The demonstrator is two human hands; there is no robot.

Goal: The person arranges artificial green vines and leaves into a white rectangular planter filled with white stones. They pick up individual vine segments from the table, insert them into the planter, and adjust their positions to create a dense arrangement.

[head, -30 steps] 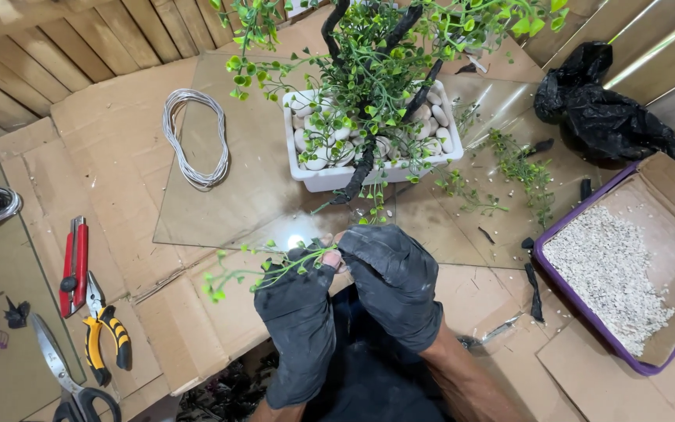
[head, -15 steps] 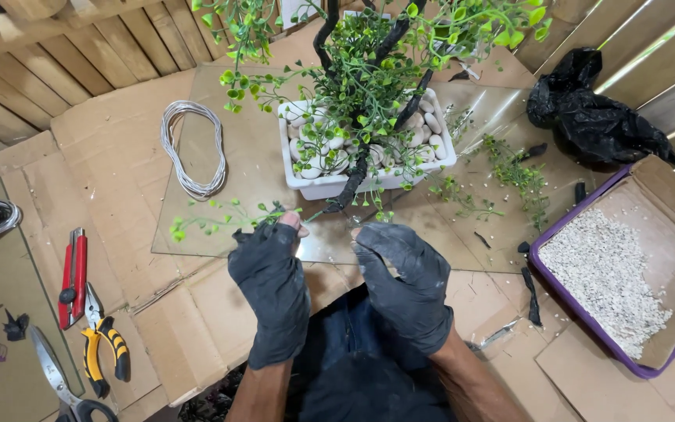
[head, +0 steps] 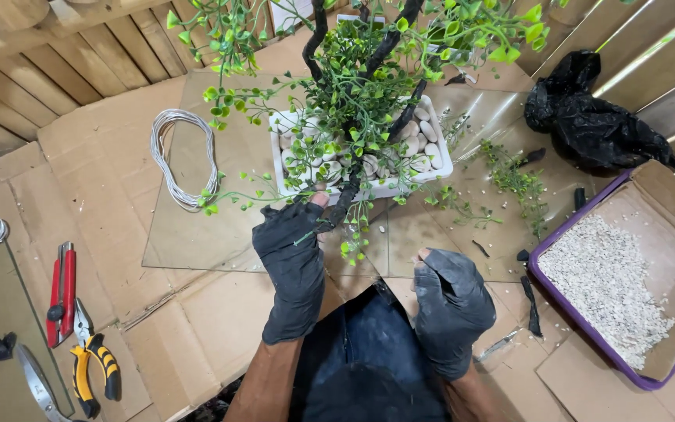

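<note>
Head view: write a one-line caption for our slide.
Gloved left hand holds a leafy sprig at the white planter; right hand rests closed.

thin green leafy sprig [head: 255, 195], lying level, stretched leftward from the dark trunk [head: 345, 205] beside the white pebble-filled pot [head: 439, 168].

Both the left hand [head: 294, 262] and the right hand [head: 451, 301] are wearing dusty black gloves. The sprig [head: 255, 195] pinched at the left fingertips is showing bright green leaves, and the branch [head: 349, 195] beside that grip is looking black. Just beyond the grip, the planter [head: 388, 187] is showing white, holding pale grey-white pebbles [head: 423, 144]. Left of it, the wire coil [head: 185, 160] is gleaming whitish.
</note>
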